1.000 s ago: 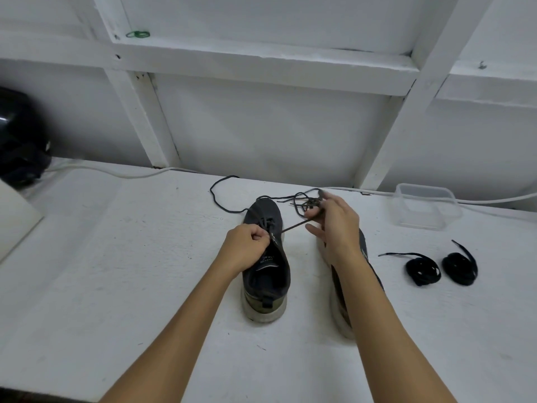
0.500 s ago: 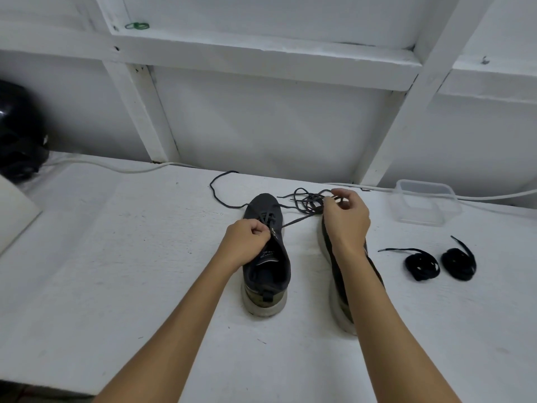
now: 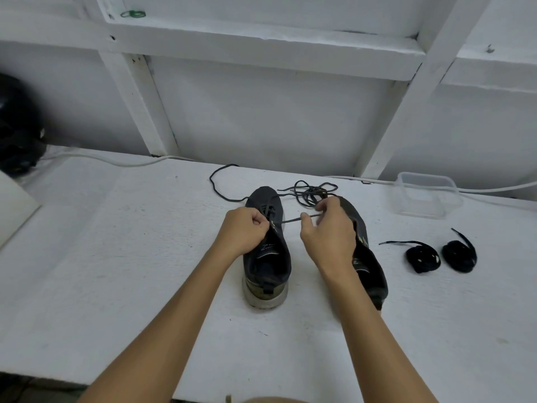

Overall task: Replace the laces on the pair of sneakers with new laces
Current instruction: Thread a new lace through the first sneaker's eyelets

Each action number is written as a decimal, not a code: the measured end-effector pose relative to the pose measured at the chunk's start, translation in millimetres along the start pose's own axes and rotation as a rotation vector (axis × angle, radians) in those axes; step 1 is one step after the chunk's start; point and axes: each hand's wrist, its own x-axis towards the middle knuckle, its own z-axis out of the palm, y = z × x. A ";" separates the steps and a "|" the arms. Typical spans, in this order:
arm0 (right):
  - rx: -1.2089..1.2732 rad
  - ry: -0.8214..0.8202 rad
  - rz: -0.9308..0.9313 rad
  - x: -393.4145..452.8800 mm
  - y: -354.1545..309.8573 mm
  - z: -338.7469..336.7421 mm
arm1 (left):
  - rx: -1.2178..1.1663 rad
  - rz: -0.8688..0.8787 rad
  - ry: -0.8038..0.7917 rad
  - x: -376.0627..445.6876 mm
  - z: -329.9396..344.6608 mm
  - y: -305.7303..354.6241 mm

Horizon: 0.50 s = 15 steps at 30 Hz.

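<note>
Head view shows two bare forearms reaching to the middle of a white table (image 3: 116, 271), where a pair of dark grey knit sneakers stands with heels toward the person. The left hand (image 3: 244, 231) sits on the left sneaker (image 3: 266, 257), its fingers curled tight at the eyelet edge, apparently pinning the upper so the shoe does not slide. The right hand (image 3: 327, 231), at 3 o'clock of it and in front of the right sneaker (image 3: 363, 242), pinches a taut run of thin dark old lace (image 3: 290, 220) between thumb and fingers; that pull looks meant to draw the lace out of the eyelets. Freed lace lies in a loose tangle (image 3: 312, 193) at 12 o'clock of the right hand, one strand looping off toward 10 o'clock. Two coiled black new laces (image 3: 422, 258) wait untouched at 3 o'clock, within easy reach. A clear plastic container (image 3: 425, 196) stands at 1 o'clock.
</note>
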 end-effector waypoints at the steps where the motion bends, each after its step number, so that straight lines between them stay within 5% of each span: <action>1: 0.071 -0.051 0.002 -2.7 -1.1 0.5 | 0.006 0.000 -0.004 0.8 -0.3 0.3; 6: 0.106 -0.309 -0.113 -22.4 -6.1 16.9 | -0.021 -0.038 -0.054 6.0 -6.2 0.0; 10: 0.021 -0.196 -0.092 -27.1 -6.3 27.3 | -0.457 -0.157 -0.190 7.4 -25.5 -12.0; 15: 0.070 -0.188 -0.032 -34.0 -12.5 29.7 | -0.928 -0.200 -0.049 1.6 -33.6 -34.7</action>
